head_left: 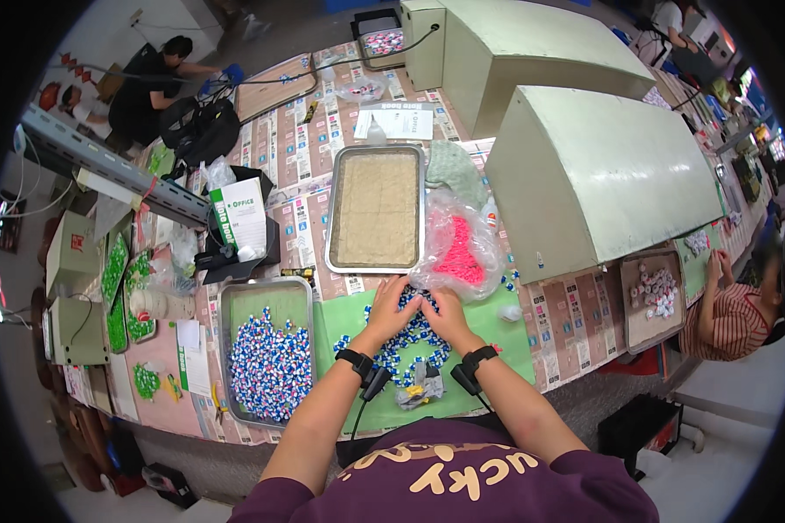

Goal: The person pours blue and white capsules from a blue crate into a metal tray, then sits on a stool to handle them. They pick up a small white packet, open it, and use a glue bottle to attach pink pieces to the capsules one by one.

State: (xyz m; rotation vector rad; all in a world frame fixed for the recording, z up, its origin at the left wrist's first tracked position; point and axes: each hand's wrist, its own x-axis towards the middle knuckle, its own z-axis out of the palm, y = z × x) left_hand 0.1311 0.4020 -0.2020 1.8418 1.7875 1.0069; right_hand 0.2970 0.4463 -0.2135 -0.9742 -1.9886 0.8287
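Observation:
My left hand (387, 315) and my right hand (449, 315) are close together on a green mat (506, 349), thumbs nearly touching. Their fingers stretch forward, spread and curved around small blue-and-white pieces (420, 336), which also lie scattered between my wrists. I cannot make out any single piece gripped; some fingertips are hidden. Just beyond the right hand is a clear plastic bag (488, 253) with bright pink contents (460, 253). A metal tray (225, 349) to the left holds a heap of similar blue-and-white pieces. Near my wrists rests a small grey-and-yellow bundle (420, 390).
Ahead lies a metal-rimmed tray (331, 209) with a beige surface. Large pale metal housings (602, 174) stand at the right. At the left are a black box (266, 240), a notebook (240, 213) and yellow-handled pliers (218, 401). Other people (148, 87) sit around the table.

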